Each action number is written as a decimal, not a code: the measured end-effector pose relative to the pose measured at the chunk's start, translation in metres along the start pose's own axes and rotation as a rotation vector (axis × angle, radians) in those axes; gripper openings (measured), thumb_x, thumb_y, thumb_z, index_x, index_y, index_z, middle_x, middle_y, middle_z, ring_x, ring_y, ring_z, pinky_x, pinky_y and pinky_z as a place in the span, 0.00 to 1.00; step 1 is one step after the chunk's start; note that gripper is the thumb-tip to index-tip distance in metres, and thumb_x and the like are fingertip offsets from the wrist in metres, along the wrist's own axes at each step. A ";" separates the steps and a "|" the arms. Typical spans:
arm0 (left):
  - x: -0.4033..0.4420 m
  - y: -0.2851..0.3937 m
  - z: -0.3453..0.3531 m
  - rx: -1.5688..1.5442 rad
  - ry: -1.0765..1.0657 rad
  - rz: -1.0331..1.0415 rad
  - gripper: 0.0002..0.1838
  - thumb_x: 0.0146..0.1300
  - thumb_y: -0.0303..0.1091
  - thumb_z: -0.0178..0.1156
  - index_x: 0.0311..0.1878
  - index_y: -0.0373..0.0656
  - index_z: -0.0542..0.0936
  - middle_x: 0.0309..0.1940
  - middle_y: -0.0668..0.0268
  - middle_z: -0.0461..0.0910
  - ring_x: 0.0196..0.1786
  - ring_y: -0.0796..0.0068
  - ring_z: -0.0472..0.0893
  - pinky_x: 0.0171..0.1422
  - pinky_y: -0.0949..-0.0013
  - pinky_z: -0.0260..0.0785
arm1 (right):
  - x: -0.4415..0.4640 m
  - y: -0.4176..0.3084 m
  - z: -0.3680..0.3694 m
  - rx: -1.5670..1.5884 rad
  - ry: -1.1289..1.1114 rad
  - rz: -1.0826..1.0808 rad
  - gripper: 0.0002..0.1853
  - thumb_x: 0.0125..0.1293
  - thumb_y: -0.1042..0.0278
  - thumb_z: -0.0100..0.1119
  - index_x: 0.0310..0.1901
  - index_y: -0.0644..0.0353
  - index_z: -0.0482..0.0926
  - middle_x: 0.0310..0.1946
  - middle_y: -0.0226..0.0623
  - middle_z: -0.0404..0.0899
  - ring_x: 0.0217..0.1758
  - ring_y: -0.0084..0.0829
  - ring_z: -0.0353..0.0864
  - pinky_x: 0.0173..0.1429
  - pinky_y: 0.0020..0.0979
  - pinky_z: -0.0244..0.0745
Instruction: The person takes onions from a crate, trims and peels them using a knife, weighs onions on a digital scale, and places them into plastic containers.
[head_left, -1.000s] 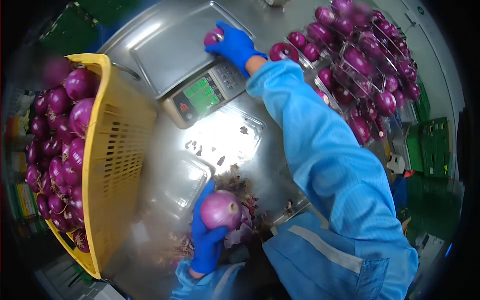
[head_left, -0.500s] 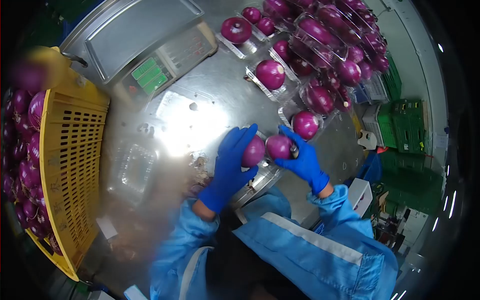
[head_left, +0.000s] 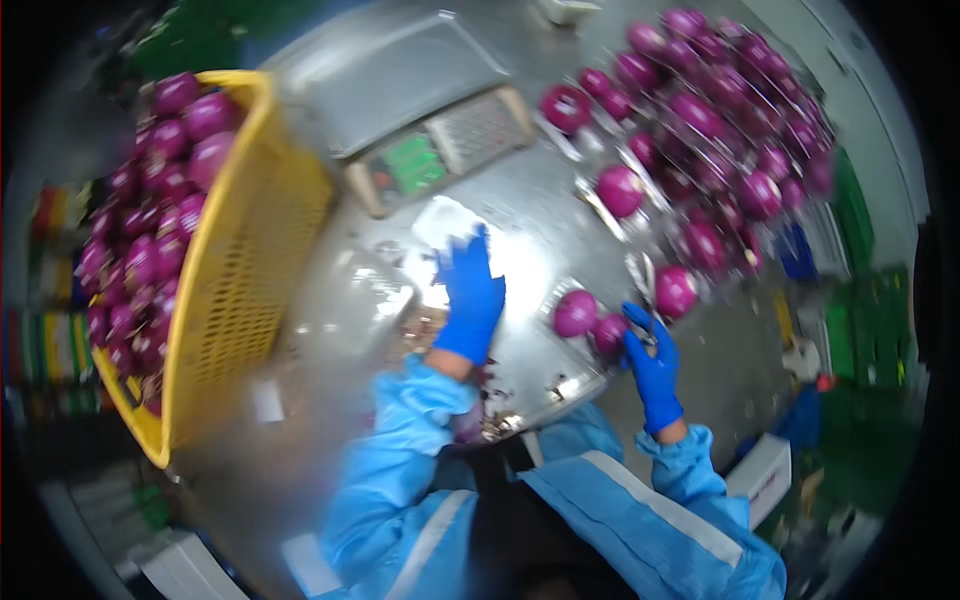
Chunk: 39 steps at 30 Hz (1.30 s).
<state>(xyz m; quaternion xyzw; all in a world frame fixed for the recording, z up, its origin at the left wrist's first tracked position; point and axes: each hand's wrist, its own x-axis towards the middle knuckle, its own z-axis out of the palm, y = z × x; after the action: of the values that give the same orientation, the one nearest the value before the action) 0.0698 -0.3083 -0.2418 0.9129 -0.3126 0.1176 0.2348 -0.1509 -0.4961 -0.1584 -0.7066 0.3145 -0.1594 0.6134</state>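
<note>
My left hand, in a blue glove, reaches over the steel table with fingers stretched out and somewhat blurred; it holds nothing. My right hand, gloved the same, is curled around a small dark object whose kind I cannot make out. Its fingertips are beside a peeled red onion, perhaps touching it. A second red onion sits left of that one, both apparently in a clear plastic tray. Right of them, another onion lies in clear packaging.
A yellow crate full of red onions stands at the left. A scale is at the back, and many packed onions are piled at the back right. A clear plastic tray and onion skins lie left of my left hand.
My left hand has let go of the left onion and moved away from it, fingers extended. My right hand has drawn slightly off the other onion. The camera view has shifted left.
</note>
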 end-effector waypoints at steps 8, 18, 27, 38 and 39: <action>0.016 0.039 0.057 -0.130 -0.061 0.098 0.29 0.55 0.24 0.51 0.65 0.39 0.70 0.34 0.59 0.73 0.36 0.59 0.74 0.43 0.57 0.66 | -0.011 -0.058 0.077 0.004 -0.279 -0.018 0.19 0.65 0.81 0.56 0.59 0.63 0.76 0.49 0.34 0.82 0.27 0.14 0.73 0.29 0.20 0.71; -0.023 -0.048 -0.198 -0.564 0.050 0.080 0.28 0.55 0.25 0.65 0.62 0.41 0.75 0.55 0.57 0.78 0.57 0.54 0.77 0.63 0.57 0.68 | -0.023 -0.082 0.116 0.076 -0.399 -0.090 0.17 0.64 0.84 0.52 0.54 0.68 0.77 0.48 0.41 0.82 0.44 0.26 0.83 0.45 0.27 0.79; 0.006 -0.237 -0.407 0.082 0.318 -0.301 0.32 0.51 0.24 0.68 0.63 0.41 0.74 0.57 0.60 0.79 0.59 0.66 0.78 0.65 0.64 0.69 | -0.033 -0.088 0.181 -0.081 -0.712 -0.274 0.15 0.64 0.79 0.61 0.53 0.66 0.78 0.45 0.42 0.85 0.46 0.30 0.86 0.52 0.30 0.79; 0.071 -0.251 -0.385 -0.021 -0.029 -0.672 0.42 0.37 0.39 0.76 0.61 0.41 0.75 0.52 0.51 0.80 0.55 0.56 0.81 0.60 0.60 0.73 | -0.055 -0.082 0.183 -0.298 -0.843 -0.235 0.18 0.59 0.71 0.68 0.52 0.56 0.81 0.40 0.41 0.86 0.39 0.36 0.88 0.42 0.32 0.81; 0.069 -0.233 -0.392 -0.023 0.083 -0.656 0.41 0.39 0.35 0.75 0.62 0.43 0.74 0.51 0.55 0.80 0.55 0.60 0.80 0.58 0.61 0.74 | -0.053 -0.082 0.179 -0.294 -0.815 -0.247 0.18 0.59 0.72 0.68 0.52 0.57 0.81 0.41 0.42 0.85 0.39 0.36 0.88 0.43 0.31 0.81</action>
<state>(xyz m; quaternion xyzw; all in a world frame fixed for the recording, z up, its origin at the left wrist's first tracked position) 0.2427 0.0142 0.0384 0.9566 0.0065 0.0693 0.2829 -0.0608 -0.3206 -0.1059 -0.8236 -0.0201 0.1065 0.5568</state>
